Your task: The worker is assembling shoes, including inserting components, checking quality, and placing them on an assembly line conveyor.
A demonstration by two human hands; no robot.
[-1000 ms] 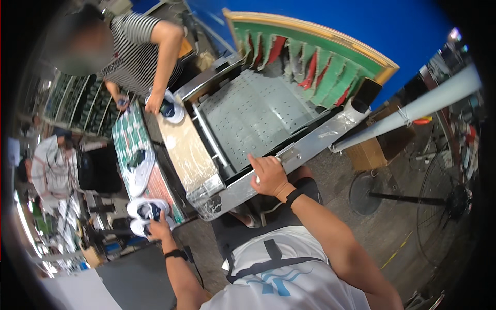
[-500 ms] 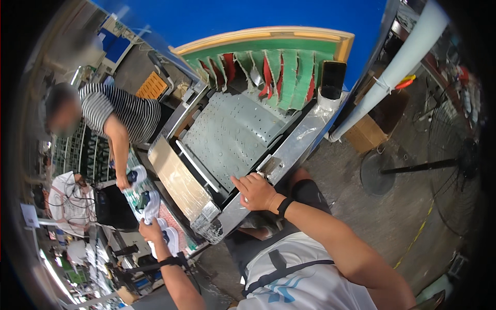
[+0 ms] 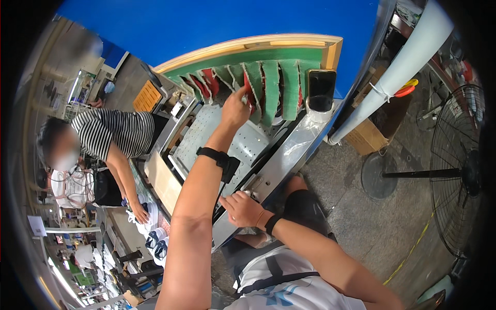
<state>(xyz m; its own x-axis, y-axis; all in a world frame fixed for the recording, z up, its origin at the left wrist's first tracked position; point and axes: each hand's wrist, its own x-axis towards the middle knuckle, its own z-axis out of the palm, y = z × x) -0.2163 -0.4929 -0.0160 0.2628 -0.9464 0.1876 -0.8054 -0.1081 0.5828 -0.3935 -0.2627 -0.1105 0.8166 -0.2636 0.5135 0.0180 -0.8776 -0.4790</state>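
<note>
My left hand [image 3: 236, 109] reaches across the perforated grey metal plate [image 3: 199, 135] to the strip curtain [image 3: 268, 85] of green and red cloth. Its fingers stretch up toward a red strip; the back of the hand hides part of them, and nothing shows in it. Over the near metal rail [image 3: 281, 170] lies my right hand [image 3: 244, 207], fingers loosely apart and empty, close to a small metal fitting [image 3: 251, 185]. Several white shoes [image 3: 157, 242] stand at the left, away from both my hands. A small pale thing [image 3: 278, 120] shows below the curtain's right part.
A person in a striped shirt [image 3: 121, 129] stands at the left, one hand on the shoes. A phone [image 3: 321, 90] stands at the curtain's right end. A tan board [image 3: 164, 178] borders the plate. To the right are a white pipe [image 3: 385, 85], carton [image 3: 368, 135] and floor fan [image 3: 454, 173].
My left hand has left the white shoes and moved up and right to the curtain. My right hand stays at the rail. The other person's hand has moved along the shoes toward me.
</note>
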